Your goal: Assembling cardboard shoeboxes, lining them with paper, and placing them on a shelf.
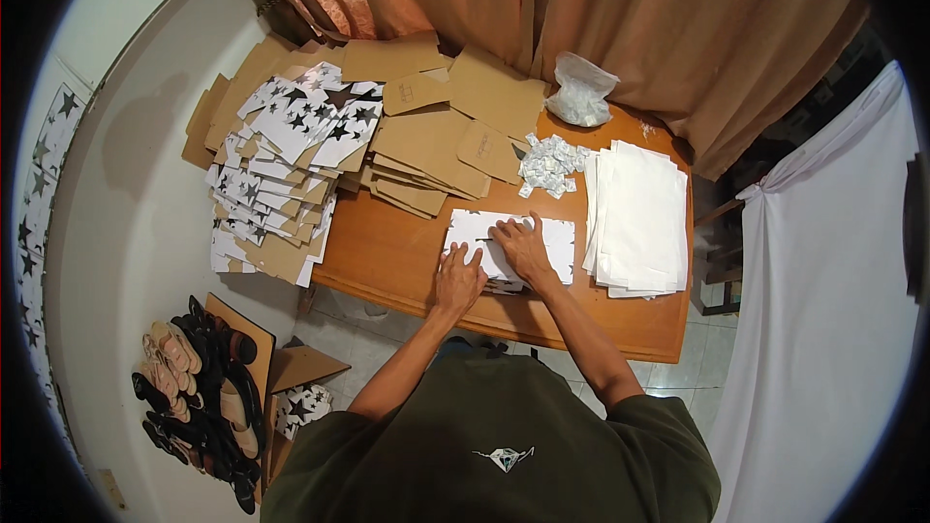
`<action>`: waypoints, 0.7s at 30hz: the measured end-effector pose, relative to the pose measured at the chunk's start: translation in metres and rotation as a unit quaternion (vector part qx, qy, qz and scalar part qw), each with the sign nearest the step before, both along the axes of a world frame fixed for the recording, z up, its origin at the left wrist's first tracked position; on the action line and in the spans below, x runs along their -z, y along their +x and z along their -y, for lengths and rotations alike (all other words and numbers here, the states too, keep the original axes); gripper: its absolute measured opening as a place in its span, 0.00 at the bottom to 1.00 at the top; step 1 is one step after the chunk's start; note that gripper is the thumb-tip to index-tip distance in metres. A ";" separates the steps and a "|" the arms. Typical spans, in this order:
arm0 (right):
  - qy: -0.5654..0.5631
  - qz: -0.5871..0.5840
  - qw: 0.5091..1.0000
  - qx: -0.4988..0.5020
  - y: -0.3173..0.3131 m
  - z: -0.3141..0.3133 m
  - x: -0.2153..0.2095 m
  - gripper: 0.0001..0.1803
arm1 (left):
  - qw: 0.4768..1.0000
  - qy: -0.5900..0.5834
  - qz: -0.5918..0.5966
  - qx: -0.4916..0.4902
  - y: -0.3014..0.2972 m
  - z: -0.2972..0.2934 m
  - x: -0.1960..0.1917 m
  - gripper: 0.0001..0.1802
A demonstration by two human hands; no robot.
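A white box [560,240] with black stars lies on the wooden table in front of me, its top looking closed. My left hand [459,279] rests at its near left corner, fingers apart and pointing away from me. Across the middle of the top lies my right hand [523,250], with its fingers spread and partly bent against the surface. Neither hand is wrapped around anything. Both palms hide part of the box, and its near side shows only as a strip below them.
Star-printed cardboard sheets [281,174] are heaped at the left, beside flat brown cardboard pieces [426,147]. Small white sachets [550,167] lie near a clear plastic bag [581,95]. A stack of white paper [635,218] sits at the right. Shoes [199,387] are piled at lower left.
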State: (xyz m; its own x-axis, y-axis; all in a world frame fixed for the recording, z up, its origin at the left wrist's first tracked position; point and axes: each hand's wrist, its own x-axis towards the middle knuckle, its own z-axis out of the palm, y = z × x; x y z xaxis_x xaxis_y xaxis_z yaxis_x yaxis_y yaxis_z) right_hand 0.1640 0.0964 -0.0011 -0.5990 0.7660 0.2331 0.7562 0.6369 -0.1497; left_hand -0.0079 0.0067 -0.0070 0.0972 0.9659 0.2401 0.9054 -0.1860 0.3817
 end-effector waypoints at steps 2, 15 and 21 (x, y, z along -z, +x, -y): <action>0.003 -0.019 1.000 -0.004 -0.001 0.003 0.002 0.16 | 1.000 0.029 -0.002 -0.010 0.000 -0.002 0.006 0.20; -0.075 -0.115 0.977 0.161 0.054 0.025 -0.017 0.25 | 0.990 0.025 0.028 -0.136 -0.002 -0.025 -0.008 0.30; -0.263 -0.318 0.849 0.330 0.112 0.025 0.026 0.38 | 0.943 -0.247 0.091 -0.205 -0.005 -0.044 -0.025 0.49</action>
State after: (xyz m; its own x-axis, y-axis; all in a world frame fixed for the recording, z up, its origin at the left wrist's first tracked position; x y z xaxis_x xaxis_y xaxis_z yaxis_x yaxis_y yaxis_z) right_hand 0.2760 0.0719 -0.0270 0.1199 0.9843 -0.1298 0.5816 -0.1756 -0.7943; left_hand -0.0131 0.0505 0.0185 -0.3089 0.9114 -0.2718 0.7732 0.4071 0.4863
